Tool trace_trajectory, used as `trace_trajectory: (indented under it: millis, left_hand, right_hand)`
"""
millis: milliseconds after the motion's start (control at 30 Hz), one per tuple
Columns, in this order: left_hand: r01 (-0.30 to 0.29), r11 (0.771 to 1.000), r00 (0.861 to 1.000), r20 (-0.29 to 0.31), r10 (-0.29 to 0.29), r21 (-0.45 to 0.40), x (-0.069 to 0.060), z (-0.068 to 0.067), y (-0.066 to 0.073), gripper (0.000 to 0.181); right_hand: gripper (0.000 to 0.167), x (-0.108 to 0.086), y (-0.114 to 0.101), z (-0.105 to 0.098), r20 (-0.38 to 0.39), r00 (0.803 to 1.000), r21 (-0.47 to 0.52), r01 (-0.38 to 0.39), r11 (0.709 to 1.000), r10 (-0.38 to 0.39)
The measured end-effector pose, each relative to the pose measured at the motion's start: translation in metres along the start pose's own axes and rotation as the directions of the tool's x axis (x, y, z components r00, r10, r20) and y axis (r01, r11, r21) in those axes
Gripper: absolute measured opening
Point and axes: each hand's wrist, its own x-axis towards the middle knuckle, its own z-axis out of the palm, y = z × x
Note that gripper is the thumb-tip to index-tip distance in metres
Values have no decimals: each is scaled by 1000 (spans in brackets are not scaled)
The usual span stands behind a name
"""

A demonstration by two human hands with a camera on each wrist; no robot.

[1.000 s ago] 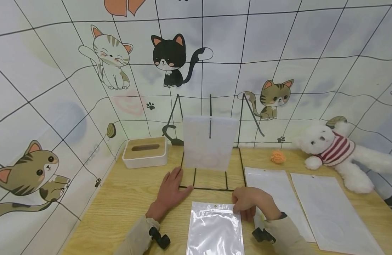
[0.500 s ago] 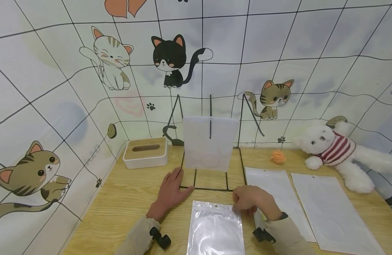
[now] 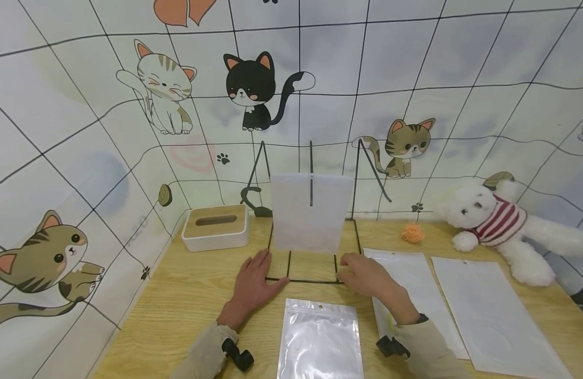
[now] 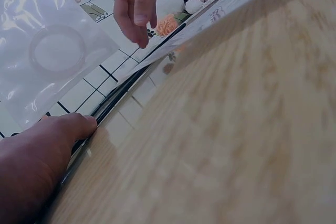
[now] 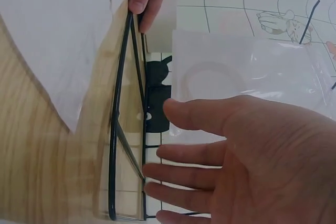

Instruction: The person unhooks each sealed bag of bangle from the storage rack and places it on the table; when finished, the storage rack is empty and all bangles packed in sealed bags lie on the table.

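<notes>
My left hand (image 3: pixel 253 287) rests on the table with fingers spread, touching the left front corner of a black wire display rack (image 3: pixel 310 281). The left wrist view shows its thumb (image 4: pixel 79 125) against the rack's bar. Nothing is in my right hand (image 3: pixel 367 276), held at the rack's right front corner; in the right wrist view its fingers (image 5: pixel 184 177) are loosely extended. A translucent white zip bag (image 3: pixel 310 221) with a faint ring shape hangs from the rack's middle hook. A silvery zip bag (image 3: pixel 319 342) with a punched hole lies flat in front of the rack.
Two white bags, one nearer (image 3: pixel 414 295) and one farther right (image 3: pixel 500 316), lie right of my right hand. A wood-topped tissue box (image 3: pixel 216 226) stands back left. An orange flower-like ball (image 3: pixel 413 232) and a white plush bear (image 3: pixel 500 221) are back right, before a cat-print wall covering.
My right hand has let go of the silvery bag's top right corner and moved up to the rack's right front corner. The left hand and the hanging bag stay in place.
</notes>
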Motion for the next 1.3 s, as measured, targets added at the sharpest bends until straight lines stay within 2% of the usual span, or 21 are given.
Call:
trace_trajectory:
  millis: [167, 333, 500, 600, 900, 1067, 1300]
  left_hand:
    - [2, 1000, 1000, -12, -1, 17, 0, 1, 0, 88]
    - [15, 999, 1000, -11, -15, 33, -1, 0, -1, 87]
    - [33, 998, 999, 9, -34, 58, -2, -2, -3, 87]
    - [35, 997, 999, 1, -36, 69, -2, -2, -4, 86]
    - [43, 998, 999, 13, -44, 48, -1, 1, -4, 87]
    - [41, 998, 999, 10, -42, 47, -1, 0, -3, 88]
    - [22, 999, 999, -36, -20, 45, -1, 1, -4, 86]
  right_hand:
    - [78, 1, 4, 7, 87, 994, 81, -69, 994, 62]
    - [101, 1, 4, 10, 105, 992, 83, -83, 993, 74]
    - [100, -1, 3, 13, 86, 993, 59, -88, 994, 83]
    - [100, -1, 2, 14, 78, 992, 50, -100, 994, 96]
    - [97, 1, 5, 21, 5, 994, -4, -111, 994, 111]
    - [98, 4, 7, 25, 10, 991, -17, -131, 991, 131]
    - [98, 5, 4, 25, 3, 990, -48, -137, 989, 138]
